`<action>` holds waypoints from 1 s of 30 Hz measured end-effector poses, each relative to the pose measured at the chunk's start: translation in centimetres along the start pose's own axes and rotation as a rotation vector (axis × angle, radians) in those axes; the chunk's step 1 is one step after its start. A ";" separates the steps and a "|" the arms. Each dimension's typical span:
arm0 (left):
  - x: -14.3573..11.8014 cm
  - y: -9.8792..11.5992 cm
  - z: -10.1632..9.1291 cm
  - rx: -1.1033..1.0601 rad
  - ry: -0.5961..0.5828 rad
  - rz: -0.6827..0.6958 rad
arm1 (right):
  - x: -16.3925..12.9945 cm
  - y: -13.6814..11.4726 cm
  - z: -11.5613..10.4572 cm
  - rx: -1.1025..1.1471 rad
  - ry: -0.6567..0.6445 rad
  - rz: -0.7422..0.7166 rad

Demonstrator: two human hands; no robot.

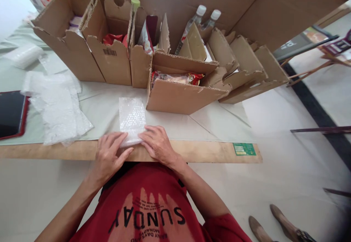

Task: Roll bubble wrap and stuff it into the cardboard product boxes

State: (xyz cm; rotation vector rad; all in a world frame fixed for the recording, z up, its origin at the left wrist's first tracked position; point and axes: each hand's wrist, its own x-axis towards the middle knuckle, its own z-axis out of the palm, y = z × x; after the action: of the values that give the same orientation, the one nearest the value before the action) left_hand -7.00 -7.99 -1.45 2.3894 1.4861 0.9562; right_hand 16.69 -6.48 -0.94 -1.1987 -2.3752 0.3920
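Observation:
A sheet of bubble wrap (132,114) lies flat on the pale cloth, its near end folded or rolled over at the table's front edge. My left hand (111,150) grips the left side of that near end, with the fingertips on top and the thumb below. On the right side, my right hand (157,143) pinches the same folded end, fingers curled together. Whether anything sits inside the fold cannot be made out. Several loose bubble wrap pieces (59,106) lie heaped to the left of my hands.
Behind the wrap stands a row of cut cardboard boxes (117,66), holding packets and bottles (196,17). A nearer cardboard box (175,95) contains a red-ended snack packet (178,78). At far left lies a tablet in a red case (12,114). Another person's feet (283,222) show at lower right.

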 end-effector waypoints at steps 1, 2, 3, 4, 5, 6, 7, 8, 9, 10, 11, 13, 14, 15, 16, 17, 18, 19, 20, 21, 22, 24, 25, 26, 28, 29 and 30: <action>-0.3 0.1 -0.3 -0.020 -0.031 0.024 | 0.1 0.0 -0.1 0.049 -0.016 0.020; -0.4 0.1 -0.5 -0.040 -0.047 0.028 | 0.3 -0.1 -0.2 0.094 -0.026 0.042; -0.5 0.0 -0.5 -0.054 -0.048 0.014 | 0.3 -0.2 -0.4 0.121 -0.024 0.066; -0.3 -0.2 -0.4 -0.055 -0.035 -0.011 | 0.4 -0.4 -0.6 0.124 -0.006 0.092; 0.1 -0.6 -0.2 -0.039 -0.016 -0.038 | 0.4 -0.5 -0.7 0.105 0.024 0.109; 0.6 -0.9 0.2 -0.005 0.006 -0.065 | 0.5 -0.6 -0.8 0.067 0.055 0.111; 1.2 -1.4 0.5 0.038 0.023 -0.089 | 0.6 -0.6 -0.9 0.020 0.073 0.095; 1.9 -1.9 0.9 0.079 0.034 -0.112 | 0.8 -0.6 -0.9 -0.026 0.070 0.063; 2.6 -2.3 1.2 0.110 0.042 -0.135 | 1.1 -0.6 -0.8 -0.063 0.044 0.020; 3.1 -2.6 1.3 0.126 0.051 -0.158 | 1.5 -0.4 -0.6 -0.087 0.005 -0.018; 3.4 -2.8 1.2 0.121 0.066 -0.184 | 2.0 -0.3 -0.4 -0.100 -0.035 -0.041; 3.3 -2.5 0.6 0.049 0.116 -0.248 | 3.0 0.2 -0.1 -0.078 -0.083 -0.021; 2.8 -2.1 0.1 -0.021 0.136 -0.298 | 3.4 0.3 -0.1 -0.042 -0.083 0.015; 2.1 -1.5 -0.5 -0.119 0.139 -0.377 | 3.7 0.4 -0.1 0.007 -0.074 0.064; 1.2 -0.7 -1.0 -0.246 0.124 -0.487 | 3.8 0.4 -0.3 0.064 -0.065 0.120; 0.3 0.2 -1.3 -0.402 0.090 -0.621 | 3.7 0.2 -0.5 0.129 -0.059 0.176; -0.5 1.1 -1.6 -0.580 0.043 -0.765 | 3.4 -0.2 -0.7 0.197 -0.057 0.231; -1.2 2.0 -1.6 -0.766 -0.005 -0.899 | 2.9 -0.7 -0.9 0.267 -0.059 0.283; -1.6 2.8 -1.5 -0.944 -0.043 -1.007 | 2.3 -1.3 -1.1 0.335 -0.063 0.333; -1.7 3.5 -1.2 -1.098 -0.061 -1.078 | 1.6 -2.0 -1.3 0.400 -0.066 0.378; -1.6 4.1 -0.8 -1.221 -0.056 -1.116 | 1.0 -2.7 -1.3 0.454 -0.067 0.410; -0.7 4.9 0.0 -1.373 -0.003 -1.143 | 0.0 -3.8 -1.5 0.488 -0.054 0.421; -0.2 5.1 0.3 -1.418 0.026 -1.152 | -0.3 -4.1 -1.5 0.463 -0.029 0.407; 0.4 5.3 0.6 -1.450 0.049 -1.166 | -0.5 -4.1 -1.6 0.421 0.010 0.393; 1.1 5.6 0.8 -1.494 0.055 -1.199 | -0.4 -3.3 -2.0 0.353 0.122 0.409; 1.3 5.7 0.8 -1.508 0.042 -1.211 | -0.2 -2.6 -2.3 0.370 0.173 0.445; 1.4 5.6 0.7 -1.514 0.022 -1.216 | 0.0 -1.8 -2.5 0.439 0.196 0.492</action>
State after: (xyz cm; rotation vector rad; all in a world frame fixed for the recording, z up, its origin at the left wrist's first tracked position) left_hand -1.98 -9.45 1.17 0.3024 1.0807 1.0266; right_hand 16.67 -7.40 2.01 -1.5052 -1.6900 0.8566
